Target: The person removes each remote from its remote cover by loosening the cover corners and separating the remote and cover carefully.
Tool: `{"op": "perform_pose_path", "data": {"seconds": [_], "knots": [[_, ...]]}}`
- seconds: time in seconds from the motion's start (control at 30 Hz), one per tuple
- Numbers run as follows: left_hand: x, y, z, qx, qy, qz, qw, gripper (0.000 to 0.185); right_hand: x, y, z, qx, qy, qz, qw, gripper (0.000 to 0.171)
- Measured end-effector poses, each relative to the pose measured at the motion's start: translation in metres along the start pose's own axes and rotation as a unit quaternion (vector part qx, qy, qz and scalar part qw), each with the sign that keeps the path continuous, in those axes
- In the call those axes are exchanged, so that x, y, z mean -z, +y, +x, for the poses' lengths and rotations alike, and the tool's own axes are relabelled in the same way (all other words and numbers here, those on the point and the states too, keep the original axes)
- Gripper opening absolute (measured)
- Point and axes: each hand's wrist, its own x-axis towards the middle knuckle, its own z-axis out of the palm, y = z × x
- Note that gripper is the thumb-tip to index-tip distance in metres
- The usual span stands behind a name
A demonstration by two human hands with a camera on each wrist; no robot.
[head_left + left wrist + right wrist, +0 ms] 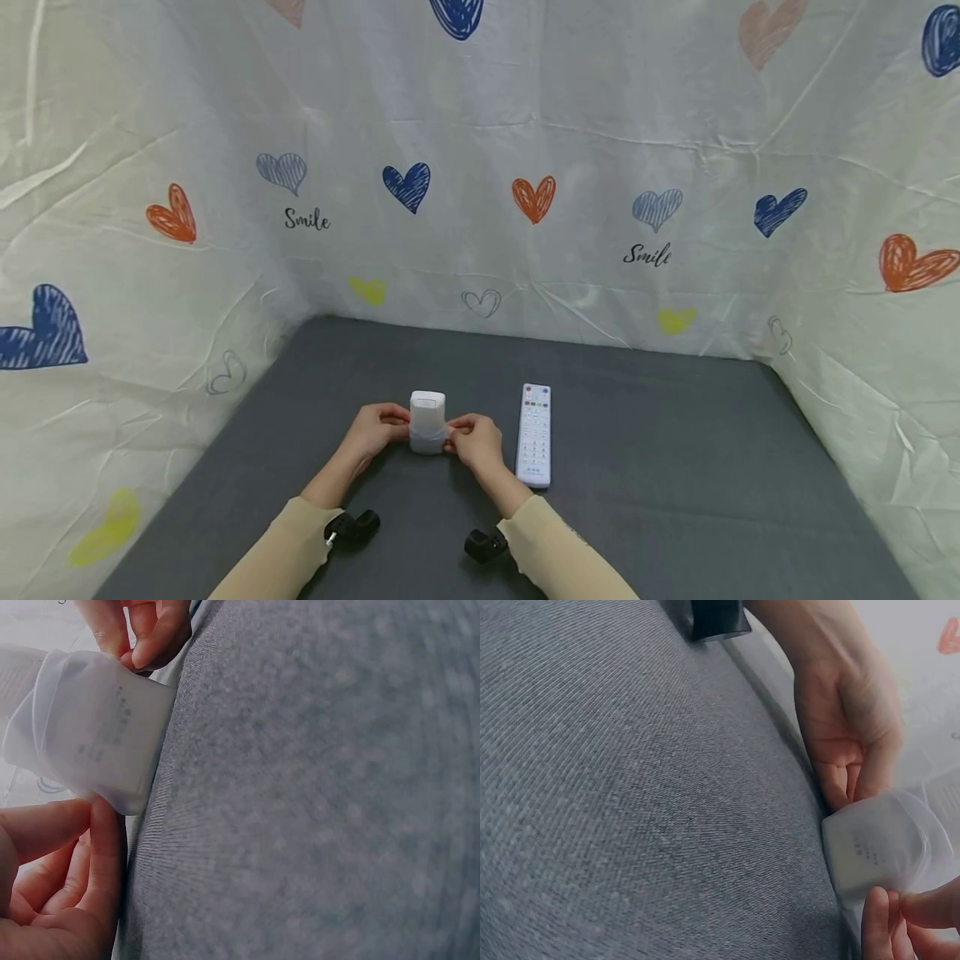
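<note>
A white, rounded box-like device [427, 406] stands upright on the grey cloth, its lower part inside a translucent soft sleeve [428, 442]. Through the sleeve [90, 727], faint rows of dots and print show in the left wrist view; the device's exact kind is unclear. On the left side, my left hand [375, 429] pinches the sleeve between thumb and fingertips near its lower edge. My right hand [476, 437] pinches the opposite side, its thumb and index finger meeting at the sleeve [881, 844]. A white remote control [534, 435] lies buttons up, just right of my right hand.
Grey cloth [675, 450] covers the table. White sheets [585, 108] printed with hearts and "Smile" rise at the back and both sides. A black wrist camera [352, 529] sits at my left cuff, another black camera [485, 546] at my right.
</note>
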Motion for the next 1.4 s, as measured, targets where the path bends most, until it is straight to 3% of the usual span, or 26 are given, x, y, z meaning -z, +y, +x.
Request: {"op": "perform_pose_path", "data": {"seconds": [0.47,0.67,0.83,1.03,1.2,1.3,1.4], "knots": [[0.001,0.000,-0.001,-0.018,-0.014,0.008,0.9997,0.015,0.000,0.002,0.002,0.017,0.004,-0.026,1.000,0.006],[0.001,0.008,-0.005,-0.015,-0.014,-0.001,0.9998,0.014,0.000,0.001,0.003,0.016,0.007,-0.026,1.000,0.007],[0.001,-0.004,0.002,-0.019,-0.011,-0.004,0.9998,0.013,0.001,0.001,0.001,0.009,-0.001,-0.002,1.000,0.006],[0.002,-0.002,0.001,-0.021,-0.012,-0.011,0.9996,0.013,0.002,-0.001,0.000,0.015,-0.012,0.020,1.000,0.007],[0.003,-0.003,0.001,-0.020,-0.012,-0.013,0.9996,0.013,0.005,-0.003,0.000,0.056,-0.007,-0.049,0.997,0.007],[0.003,-0.002,0.000,-0.019,-0.012,-0.018,0.9996,0.014,0.007,-0.005,0.000,0.105,0.002,-0.103,0.989,0.009],[0.003,-0.001,0.000,-0.014,-0.011,-0.021,0.9996,0.013,0.010,-0.008,0.000,0.142,-0.001,-0.122,0.982,0.012]]}}
